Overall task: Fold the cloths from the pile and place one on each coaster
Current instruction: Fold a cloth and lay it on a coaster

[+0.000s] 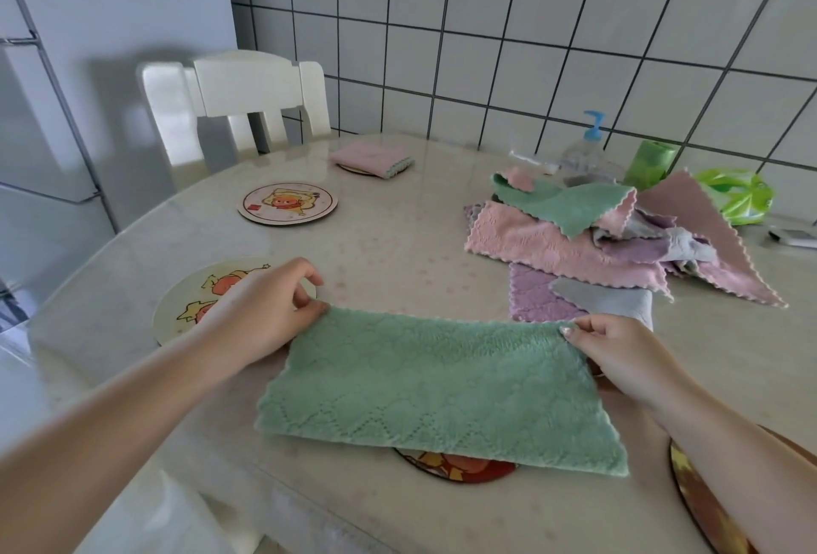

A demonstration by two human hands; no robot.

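A green cloth [437, 381] lies folded in half on the table in front of me. My left hand [261, 310] pinches its far left corner and my right hand [623, 354] pinches its far right corner. Its near edge covers most of a dark coaster [460, 467]. A pale cartoon coaster [185, 301] sits partly under my left hand. Another round coaster [287, 203] lies bare further back. A folded pink cloth [373, 158] rests on a coaster at the far side. The pile of cloths [610, 235], pink, green, purple and grey, lies at the right.
A dark coaster [703, 505] shows under my right forearm at the table's near right edge. A pump bottle [586, 151], a green roll [650, 164] and a green bag [738, 195] stand by the tiled wall. A white chair [238, 102] stands behind the table.
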